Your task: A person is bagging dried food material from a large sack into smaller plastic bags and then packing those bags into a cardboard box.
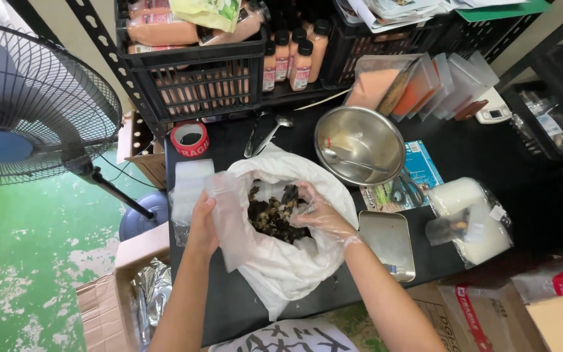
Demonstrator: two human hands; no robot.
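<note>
While set across the middle of the view, black flat worktop carried nearly everything, laid within easy reach. To one side, outside the worktop, round black wire-guarded standing fan over worn green floor. Behind, black plastic lattice crates stacked with sealed pouches and small orange bottles with black caps, kept back from the working space. At centre, large white crumpled plastic bag, soft and wrinkled, mouth spread wide so the contents could be reached: dark, rough, lumpy dried pieces heaped inside. Beyond it, shiny round stainless-steel bowl, smooth and tilted, with a spoon resting within. Nearer, flat rectangular brushed-metal tray, sat just beside the bag. Right hand, sheathed in thin clear film glove, reached into the bag's mouth, fingers curled among the dark pieces; whether closed on any, could not tell. Left hand, bare, gripped small clear limp plastic pouch, held upright against the bag's rim, presumably to take a portion. Near the back, small red-and-white roll of tape.
</note>
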